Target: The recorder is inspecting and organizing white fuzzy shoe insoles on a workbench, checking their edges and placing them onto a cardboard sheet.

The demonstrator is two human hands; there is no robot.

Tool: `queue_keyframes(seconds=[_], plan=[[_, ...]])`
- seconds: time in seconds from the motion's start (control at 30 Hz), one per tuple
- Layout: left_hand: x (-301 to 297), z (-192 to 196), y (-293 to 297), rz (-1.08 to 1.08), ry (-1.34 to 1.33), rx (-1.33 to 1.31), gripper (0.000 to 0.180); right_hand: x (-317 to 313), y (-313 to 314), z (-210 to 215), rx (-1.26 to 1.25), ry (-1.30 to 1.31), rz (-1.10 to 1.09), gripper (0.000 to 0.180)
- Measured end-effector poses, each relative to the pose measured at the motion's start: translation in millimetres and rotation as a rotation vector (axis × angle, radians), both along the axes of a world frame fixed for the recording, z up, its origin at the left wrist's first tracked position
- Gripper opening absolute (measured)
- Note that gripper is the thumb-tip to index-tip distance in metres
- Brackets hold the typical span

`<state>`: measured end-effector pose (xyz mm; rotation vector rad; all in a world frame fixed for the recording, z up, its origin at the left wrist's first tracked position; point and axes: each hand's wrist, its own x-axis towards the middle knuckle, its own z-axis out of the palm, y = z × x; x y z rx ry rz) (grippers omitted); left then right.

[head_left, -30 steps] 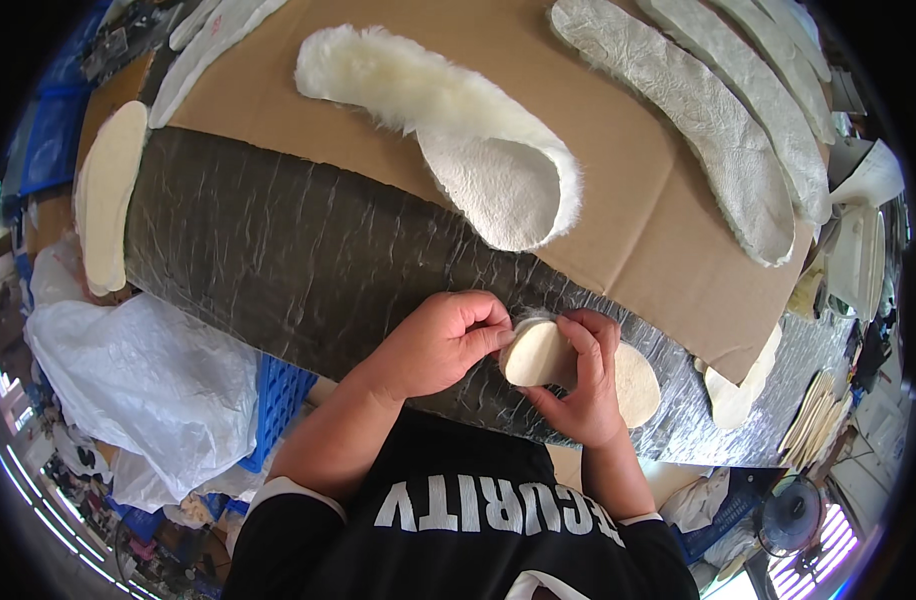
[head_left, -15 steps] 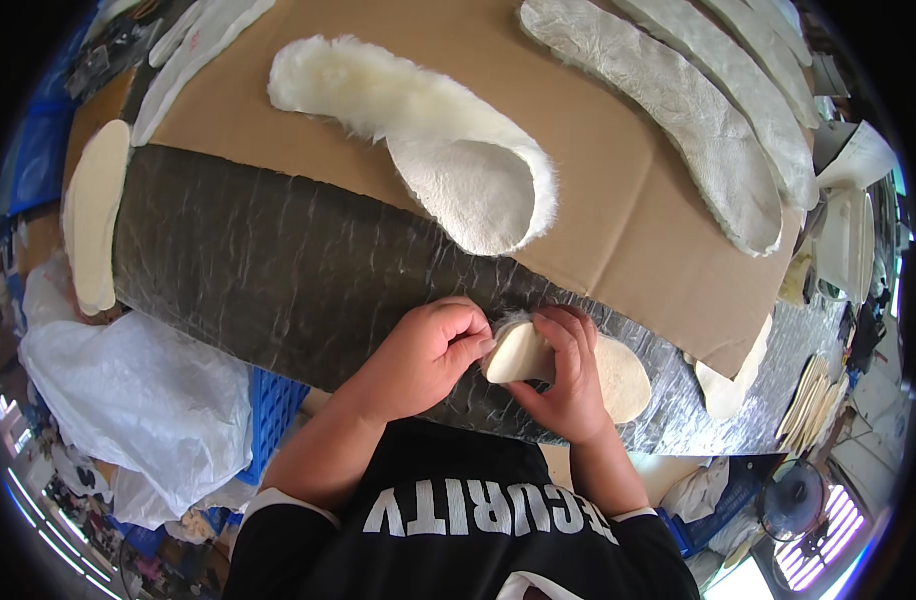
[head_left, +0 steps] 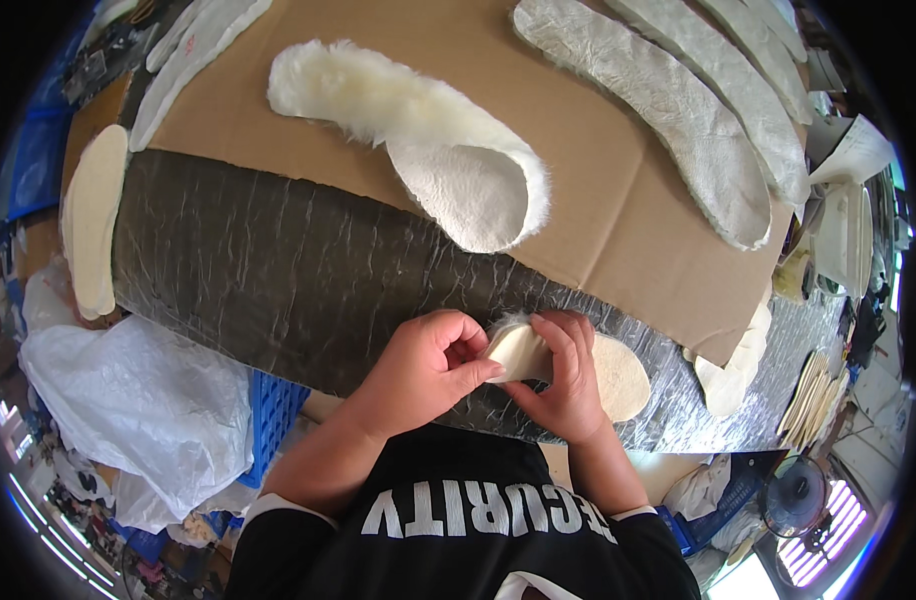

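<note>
The left hand [head_left: 430, 362] pinches and the right hand [head_left: 570, 378] clasps a bent, cream, fuzzy-edged insole [head_left: 516, 352], whose rim probably wants even pressure, over the black, white-streaked tabletop [head_left: 268, 265], with a flat brown cardboard sheet [head_left: 638, 235] beyond.

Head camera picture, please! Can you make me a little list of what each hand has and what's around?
Left hand: pinching the edge of a cream piece with white fluff
Right hand: gripping the same piece
On the cardboard: a fluffy white piece
Lower left: a white plastic bag and blue crate
</note>
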<state>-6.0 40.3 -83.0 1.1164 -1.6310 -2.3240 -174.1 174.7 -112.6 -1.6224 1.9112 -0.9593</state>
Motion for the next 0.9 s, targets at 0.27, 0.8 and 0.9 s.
queue_keyframes(seconds=[0.27,0.8,0.9], plan=[[15,-1,0,-0.100,0.152,-0.489,0.024,-31,-17,32,0.122,-0.005,0.128,0.077],[10,-12,1,-0.071,0.136,-0.454,0.020,-24,-32,30,0.159,-0.204,0.161,0.037],[14,-18,-3,-0.065,0.197,-0.607,0.021,-33,-22,26,0.242,-0.175,0.050,0.039]])
